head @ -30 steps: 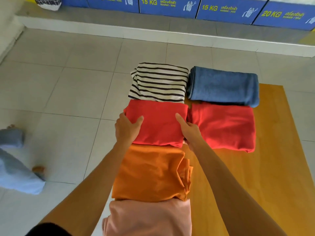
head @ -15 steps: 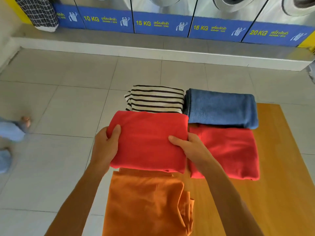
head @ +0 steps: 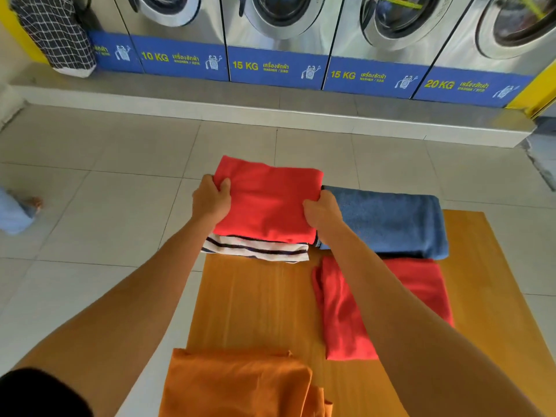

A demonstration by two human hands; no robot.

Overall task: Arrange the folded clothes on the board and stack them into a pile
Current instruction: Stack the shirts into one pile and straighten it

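A folded red garment [head: 267, 203] sits over the striped black-and-white garment [head: 258, 251], whose near edge shows beneath it. My left hand [head: 210, 200] grips the red garment's left edge and my right hand [head: 322, 210] grips its right edge. A folded blue garment [head: 391, 224] lies just to the right. A second red garment [head: 421, 296] lies nearer on the wooden board [head: 255, 305], partly hidden by my right arm. A folded orange garment [head: 237, 383] lies at the board's near end.
A row of washing machines [head: 276, 40] stands on a raised step [head: 270, 109] across the far side. A checked cloth [head: 57, 37] hangs at far left. Another person's foot [head: 33, 203] and blue trouser leg show at the left on the tiled floor [head: 90, 206].
Both hands lifted the red garment off the board and carried it away from me onto the striped garment. The bare board now shows where it lay. The camera tilted up.
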